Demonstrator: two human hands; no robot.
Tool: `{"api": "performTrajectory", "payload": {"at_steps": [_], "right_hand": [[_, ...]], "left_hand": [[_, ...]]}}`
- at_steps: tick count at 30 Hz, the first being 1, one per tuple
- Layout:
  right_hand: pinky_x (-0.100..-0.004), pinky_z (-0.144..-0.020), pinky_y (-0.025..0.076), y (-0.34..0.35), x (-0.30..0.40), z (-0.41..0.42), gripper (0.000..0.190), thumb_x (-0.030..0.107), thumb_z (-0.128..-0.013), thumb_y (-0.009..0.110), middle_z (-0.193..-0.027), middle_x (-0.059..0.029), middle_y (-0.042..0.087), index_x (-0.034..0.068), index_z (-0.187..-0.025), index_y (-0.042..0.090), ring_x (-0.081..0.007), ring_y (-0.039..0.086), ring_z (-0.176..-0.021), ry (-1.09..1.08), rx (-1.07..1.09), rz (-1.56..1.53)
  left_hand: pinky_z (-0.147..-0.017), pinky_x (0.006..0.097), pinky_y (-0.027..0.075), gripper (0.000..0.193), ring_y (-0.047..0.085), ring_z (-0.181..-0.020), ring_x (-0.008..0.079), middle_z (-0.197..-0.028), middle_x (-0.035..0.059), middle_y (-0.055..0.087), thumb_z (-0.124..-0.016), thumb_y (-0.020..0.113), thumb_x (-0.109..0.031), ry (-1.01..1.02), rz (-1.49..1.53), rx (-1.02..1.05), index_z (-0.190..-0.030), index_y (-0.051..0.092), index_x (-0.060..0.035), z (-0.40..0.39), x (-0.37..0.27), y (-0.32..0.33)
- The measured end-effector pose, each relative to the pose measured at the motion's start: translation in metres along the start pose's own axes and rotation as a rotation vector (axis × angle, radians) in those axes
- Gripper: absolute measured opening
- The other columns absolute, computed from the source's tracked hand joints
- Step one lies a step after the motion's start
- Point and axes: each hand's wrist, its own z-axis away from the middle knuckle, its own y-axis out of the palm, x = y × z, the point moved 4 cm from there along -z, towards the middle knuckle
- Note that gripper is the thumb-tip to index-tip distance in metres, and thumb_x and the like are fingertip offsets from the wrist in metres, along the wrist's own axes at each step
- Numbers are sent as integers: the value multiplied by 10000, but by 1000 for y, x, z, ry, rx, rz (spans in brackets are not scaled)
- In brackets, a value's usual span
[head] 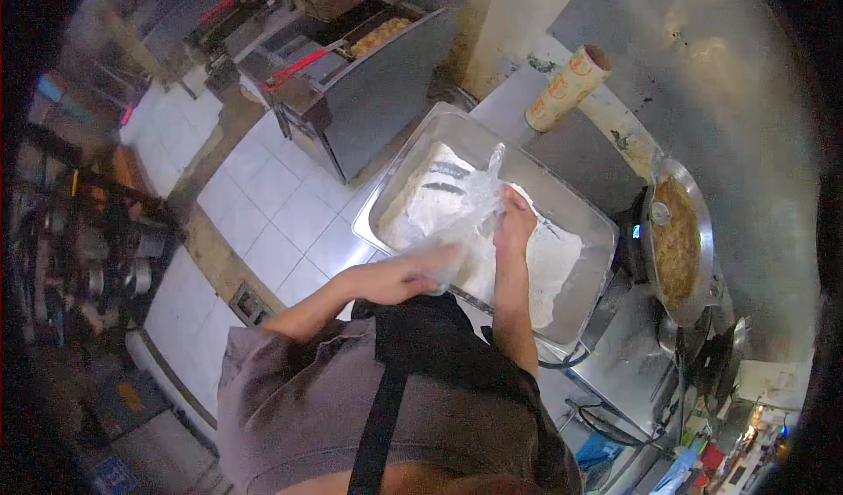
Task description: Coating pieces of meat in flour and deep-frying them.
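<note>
A clear plastic bag (479,195) is stretched between my two hands, over a rectangular steel pan (454,123) of white powder (556,251) that looks like flour. My right hand (515,218) grips the bag near its narrow, twisted end, above the middle of the pan. At the pan's near left edge, my left hand (405,274) is inside or behind the bag's wide part, blurred; how its fingers sit is unclear. Dark streaks show in the powder beyond the bag. What the bag holds cannot be made out.
Beyond the pan stands a patterned cardboard tube (566,90). A metal pan of brown liquid or food (675,244) is at the right. Toward the upper left is a deep fryer (388,93) with a red-handled basket (296,70) and fried food (379,37). Utensils and packets lie lower right.
</note>
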Motion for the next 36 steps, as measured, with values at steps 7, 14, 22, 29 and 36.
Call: {"api": "performTrajectory", "payload": {"at_steps": [7,14,22,29,36], "right_hand": [[-266,-731,417,6,-30,45,301,86,-796,514,-1024,-56,518,-16,-1076,474,-149,496,-862,479,358,-8],[-294,-831,396,-11,37,111,326,170,-782,551,-1012,-109,539,-31,-1035,512,-167,485,-984,517,565,190],[-289,-785,433,-14,67,62,171,67,-769,554,-792,-72,569,-41,-901,552,-184,563,-822,287,408,310],[-244,-743,432,75,83,36,300,10,-717,587,-770,-47,564,-25,-1012,548,-112,535,-734,31,488,179],[-231,-697,435,325,31,70,299,115,-753,576,-810,-70,621,14,-1033,554,-120,573,-781,-133,934,482]], "left_hand": [[-997,348,192,715,220,-1227,309,-1311,252,195,-787,496,-382,-412,-71,-200,-1274,189,43,-3,50,2],[-848,392,372,656,493,-945,379,-946,274,528,-736,454,-553,-547,-344,165,-902,540,75,-21,48,14],[-787,341,412,423,528,-929,314,-993,182,554,-783,523,-364,-386,35,-119,-1008,530,-6,19,-22,-62],[-895,306,343,448,479,-1039,195,-1095,124,528,-795,546,-217,-558,196,-753,-1163,426,8,130,-3,-134],[-907,310,328,433,465,-1052,193,-1116,126,513,-803,526,-168,-612,237,-922,-1179,404,9,257,47,-187]]}}
